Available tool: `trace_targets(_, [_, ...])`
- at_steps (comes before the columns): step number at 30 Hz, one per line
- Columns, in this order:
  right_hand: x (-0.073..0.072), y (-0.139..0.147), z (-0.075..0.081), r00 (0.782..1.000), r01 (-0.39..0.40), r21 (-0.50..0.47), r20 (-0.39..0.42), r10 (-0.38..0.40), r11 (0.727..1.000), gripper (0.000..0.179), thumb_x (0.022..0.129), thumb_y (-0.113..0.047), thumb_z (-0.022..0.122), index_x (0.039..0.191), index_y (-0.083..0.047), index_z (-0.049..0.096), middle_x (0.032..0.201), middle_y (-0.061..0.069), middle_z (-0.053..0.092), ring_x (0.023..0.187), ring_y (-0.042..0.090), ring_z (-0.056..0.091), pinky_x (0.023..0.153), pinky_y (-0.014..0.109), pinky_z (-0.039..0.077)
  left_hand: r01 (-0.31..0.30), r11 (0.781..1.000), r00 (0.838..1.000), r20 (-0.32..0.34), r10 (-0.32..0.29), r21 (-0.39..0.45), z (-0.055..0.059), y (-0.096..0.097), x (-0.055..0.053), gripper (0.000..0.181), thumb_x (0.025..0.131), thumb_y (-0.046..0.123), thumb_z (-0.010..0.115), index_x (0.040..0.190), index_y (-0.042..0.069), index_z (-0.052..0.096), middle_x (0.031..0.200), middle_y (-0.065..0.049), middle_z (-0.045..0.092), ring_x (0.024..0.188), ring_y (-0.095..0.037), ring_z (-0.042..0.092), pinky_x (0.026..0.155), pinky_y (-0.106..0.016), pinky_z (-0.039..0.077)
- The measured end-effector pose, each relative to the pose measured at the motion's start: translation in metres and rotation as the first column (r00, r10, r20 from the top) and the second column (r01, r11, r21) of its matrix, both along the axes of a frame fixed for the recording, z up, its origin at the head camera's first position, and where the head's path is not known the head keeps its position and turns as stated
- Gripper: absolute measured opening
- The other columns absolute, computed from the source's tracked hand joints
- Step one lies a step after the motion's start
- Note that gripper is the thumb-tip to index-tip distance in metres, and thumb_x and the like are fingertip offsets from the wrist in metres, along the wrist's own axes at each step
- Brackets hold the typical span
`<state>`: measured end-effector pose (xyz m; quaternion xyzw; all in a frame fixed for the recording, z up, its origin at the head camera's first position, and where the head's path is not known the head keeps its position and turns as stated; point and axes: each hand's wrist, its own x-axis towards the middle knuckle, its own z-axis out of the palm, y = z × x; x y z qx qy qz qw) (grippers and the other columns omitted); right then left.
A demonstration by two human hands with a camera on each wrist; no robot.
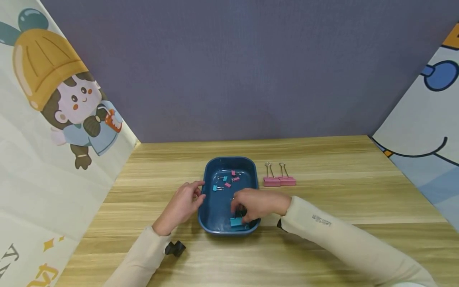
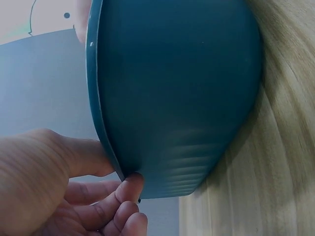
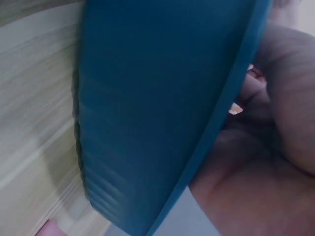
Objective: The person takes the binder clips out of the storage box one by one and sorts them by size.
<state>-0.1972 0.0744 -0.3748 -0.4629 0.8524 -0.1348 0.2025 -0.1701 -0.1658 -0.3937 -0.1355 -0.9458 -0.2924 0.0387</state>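
A dark blue plastic bin (image 1: 211, 211) stands on the wooden table. My left hand (image 1: 183, 202) pinches its left rim; the left wrist view shows the thumb (image 2: 86, 155) and a fingertip on either side of that rim. Reaching over the right rim, my right hand (image 1: 259, 202) holds a large blue binder clip (image 1: 236, 222) low at the near end of the bin. Its fingers partly cover the clip, and in the right wrist view the bin wall (image 3: 152, 108) hides it. Small pink binder clips (image 1: 227, 185) and small blue binder clips (image 1: 225, 178) lie scattered in the far half.
To the right of the bin, two large pink binder clips (image 1: 271, 182) (image 1: 287, 181) stand side by side, wire handles pointing away. A grey-blue panel (image 1: 251, 71) closes off the back of the wooden table (image 1: 322, 199). Printed cartoon sheets (image 1: 32, 159) flank both sides.
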Motion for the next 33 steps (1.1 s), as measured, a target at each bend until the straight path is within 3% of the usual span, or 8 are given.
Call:
trace_targets(11, [0.002,-0.008,-0.003,1.000,0.025,0.050,0.008,-0.025,0.998,0.019,0.077,-0.010,0.078,0.094,-0.015,0.072,0.084,-0.008,0.060,0.074,0.005,0.050,0.071,0.022,0.045,0.011,1.000,1.000,-0.014,-0.011,0.003,0.001,0.000,0.000,0.038,0.086,0.007,0.067,0.122,-0.003,0.059,0.077,0.002,0.055,0.075,-0.016,0.048,0.061,-0.028,0.045])
trace_targets(20, [0.005,-0.013,-0.005,0.997,0.079,0.085,-0.007,-0.079,0.993,0.022,0.076,-0.009,0.077,0.096,-0.016,0.071,0.087,-0.010,0.061,0.079,0.006,0.052,0.076,0.024,0.047,0.004,1.000,1.000,-0.006,-0.004,0.004,0.001,0.000,0.000,0.039,0.086,0.007,0.067,0.122,-0.003,0.059,0.078,0.002,0.055,0.075,-0.016,0.048,0.059,-0.027,0.045])
trace_targets(26, [0.004,-0.017,-0.006,0.997,0.079,0.106,0.013,-0.081,0.991,0.023,0.074,-0.007,0.079,0.087,-0.019,0.064,0.081,-0.010,0.058,0.075,0.008,0.050,0.071,0.024,0.045,0.000,1.000,1.000,0.005,0.000,0.000,0.001,0.000,0.000,0.039,0.086,0.007,0.067,0.123,-0.002,0.059,0.078,0.002,0.055,0.075,-0.016,0.048,0.058,-0.026,0.045])
trace_targets(33, [0.002,-0.016,-0.006,0.998,0.066,0.062,-0.006,-0.066,0.996,0.028,0.070,-0.008,0.081,0.081,-0.021,0.059,0.079,-0.010,0.056,0.073,0.009,0.049,0.067,0.024,0.043,0.007,1.000,1.000,-0.002,-0.007,0.007,0.001,0.000,0.000,0.038,0.086,0.006,0.067,0.122,-0.003,0.059,0.077,0.003,0.055,0.074,-0.016,0.048,0.060,-0.027,0.045])
